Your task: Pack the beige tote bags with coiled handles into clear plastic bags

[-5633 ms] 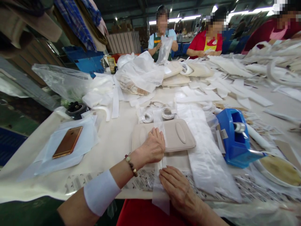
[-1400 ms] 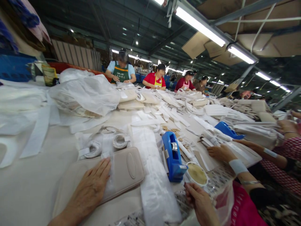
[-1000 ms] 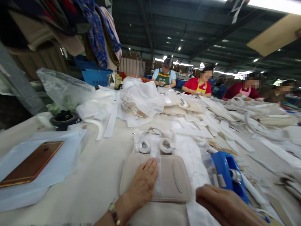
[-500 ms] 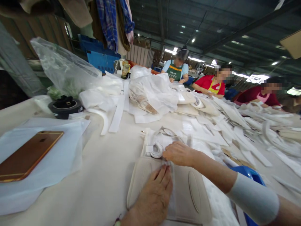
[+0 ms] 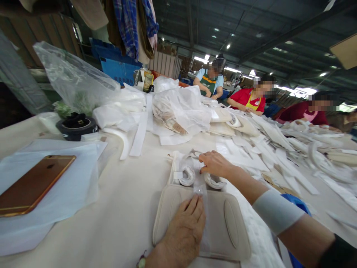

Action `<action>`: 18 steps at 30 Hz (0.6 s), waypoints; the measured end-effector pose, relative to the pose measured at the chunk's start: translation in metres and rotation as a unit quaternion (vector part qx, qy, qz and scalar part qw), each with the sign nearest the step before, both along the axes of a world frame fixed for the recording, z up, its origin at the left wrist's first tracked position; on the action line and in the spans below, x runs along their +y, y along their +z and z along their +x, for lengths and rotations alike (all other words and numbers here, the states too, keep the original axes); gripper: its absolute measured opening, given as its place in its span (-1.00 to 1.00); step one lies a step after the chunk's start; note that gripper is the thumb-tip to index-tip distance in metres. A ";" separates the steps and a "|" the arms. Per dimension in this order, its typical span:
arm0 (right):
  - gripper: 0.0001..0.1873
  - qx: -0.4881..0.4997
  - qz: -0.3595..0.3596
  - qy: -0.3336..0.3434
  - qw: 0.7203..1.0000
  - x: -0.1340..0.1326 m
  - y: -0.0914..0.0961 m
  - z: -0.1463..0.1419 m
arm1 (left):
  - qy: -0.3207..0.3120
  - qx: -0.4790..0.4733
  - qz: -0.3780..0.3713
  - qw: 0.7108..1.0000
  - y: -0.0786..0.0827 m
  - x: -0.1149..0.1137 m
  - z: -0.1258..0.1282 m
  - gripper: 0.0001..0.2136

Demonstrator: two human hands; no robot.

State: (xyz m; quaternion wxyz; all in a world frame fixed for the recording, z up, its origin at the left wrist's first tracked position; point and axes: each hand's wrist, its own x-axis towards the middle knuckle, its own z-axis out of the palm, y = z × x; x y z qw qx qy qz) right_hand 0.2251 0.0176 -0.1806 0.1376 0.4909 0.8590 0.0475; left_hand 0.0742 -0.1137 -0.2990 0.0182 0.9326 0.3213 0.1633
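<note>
A cream bag [image 5: 217, 219] lies flat on the table, with oval stitched panels. A clear plastic strip [image 5: 205, 238] runs lengthwise over its middle. My left hand [image 5: 182, 227] presses flat on the bag, fingers stretched along the strip's left side. Beyond the bag's upper edge, two white wrapped rolls, one at left [image 5: 187, 176] and another at right [image 5: 213, 181], sit with a wrapped handle [image 5: 192, 153]. My right hand [image 5: 216, 163] hovers over the right-hand roll, close to the handle. Its fingers are bent and thumb and forefinger stand apart, with nothing visible gripped between them.
A phone [image 5: 39, 182] rests on pale sheets [image 5: 67, 208] at left. Behind it are a black tape roll [image 5: 77, 127] and plastic bags [image 5: 78, 82]. White offcuts [image 5: 279, 141] and wrapped pieces [image 5: 181, 108] heap across the far side. Several co-workers stand beyond; a blue container [image 5: 295, 203] is at right.
My right hand has moved up and slightly right, off the strip near the bag's upper edge, uncovering the rolls. My left hand stays pressed on the bag.
</note>
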 end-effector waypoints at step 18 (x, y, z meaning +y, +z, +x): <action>-0.82 0.313 0.097 0.056 0.943 -0.183 -0.072 0.025 | 0.033 -0.113 0.278 0.953 -0.021 0.011 -0.009 -0.65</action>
